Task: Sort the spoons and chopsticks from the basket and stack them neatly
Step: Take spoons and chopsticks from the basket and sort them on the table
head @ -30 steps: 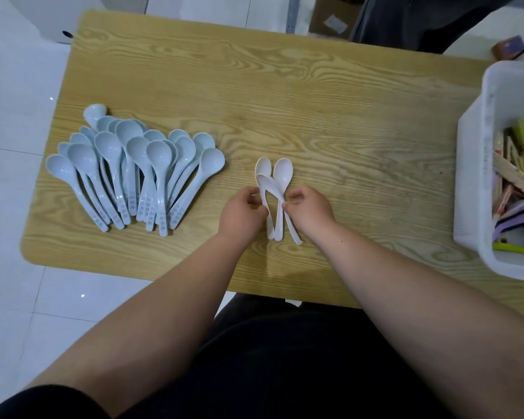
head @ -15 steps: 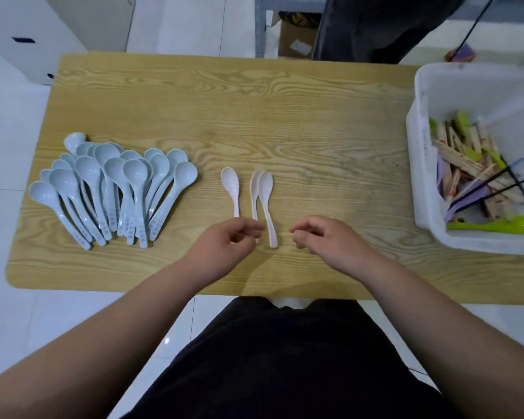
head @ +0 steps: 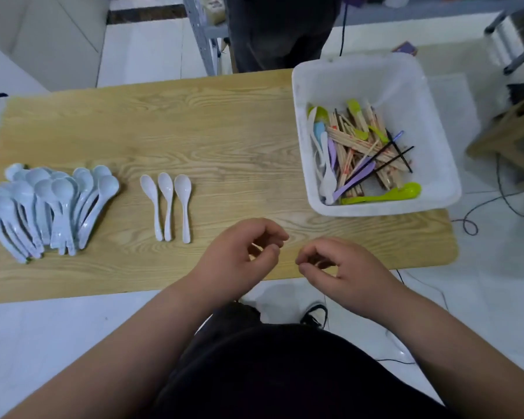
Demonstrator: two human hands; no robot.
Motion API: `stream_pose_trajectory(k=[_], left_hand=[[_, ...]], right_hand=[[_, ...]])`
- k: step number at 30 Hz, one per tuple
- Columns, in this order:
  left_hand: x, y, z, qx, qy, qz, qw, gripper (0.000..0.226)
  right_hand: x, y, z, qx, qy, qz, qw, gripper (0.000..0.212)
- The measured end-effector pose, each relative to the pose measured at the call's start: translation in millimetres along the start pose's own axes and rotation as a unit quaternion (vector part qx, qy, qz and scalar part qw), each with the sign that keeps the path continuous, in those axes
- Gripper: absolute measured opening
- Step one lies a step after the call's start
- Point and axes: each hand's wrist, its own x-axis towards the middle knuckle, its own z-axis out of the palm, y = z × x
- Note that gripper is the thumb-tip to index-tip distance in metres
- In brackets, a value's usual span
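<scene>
Empty, fingers loosely curled: left hand (head: pixel 239 258), right hand (head: pixel 342 273). In basket (head: pixel 436 164), chopsticks (head: pixel 354 140) look light, stiff, tangled. The green spoon (head: pixel 406 191) is likely slick; pinch mid-handle.

No text, label, brand, number or sign can be read. Red print is seen on the pale chopsticks (head: pixel 353 143) lying in the white basket (head: pixel 433 122), but it is too small and blurred to be made out.

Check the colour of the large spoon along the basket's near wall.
Lime green. The large spoon shows best in the head view, inside the white basket.
</scene>
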Motion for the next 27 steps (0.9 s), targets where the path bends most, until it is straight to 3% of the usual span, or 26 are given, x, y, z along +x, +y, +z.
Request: stream_pose_trajectory(k=[5,11,15,19,27], left_hand=[[4,24,36,0.005,0.013,0.010,1.000,0.024],[7,21,50,-0.006,-0.052,0.019,0.998,0.028],[29,25,54,-0.017,-0.049,0.018,0.998,0.030],[61,42,63,-0.028,-0.011,0.026,0.999,0.022],[107,73,100,-0.070,0.105,-0.060,0.990,0.019]], right_hand=[[-17,22,-35,0.049,0.056,-0.004,0.997,0.014],[-14,27,-63,0.075,0.108,0.016,0.991,0.016],[-7,30,-74,0.089,0.131,0.027,0.987,0.012],[-1,48,-86,0.075,0.096,0.025,0.992,0.012],[28,93,-158,0.005,-0.033,-0.015,0.999,0.010]])
